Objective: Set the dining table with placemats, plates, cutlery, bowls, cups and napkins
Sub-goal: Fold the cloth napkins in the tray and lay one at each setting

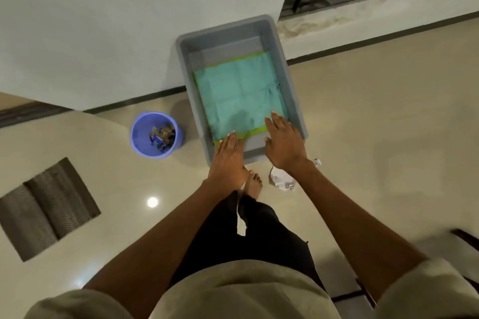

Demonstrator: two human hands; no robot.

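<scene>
Hands [256, 150] flat over bin [294, 80] (bucket [140, 134] beside).

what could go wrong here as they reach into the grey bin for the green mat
The mat lies flat in the bin, and both the left hand and right hand are open, so it may be hard to pinch up. The crumpled paper on the glossy floor sits near the bare foot: a possible slip.

Bucket [155, 134] contents too small to identify; left hand [229, 156] hides placemat [242, 96] near corner.
</scene>
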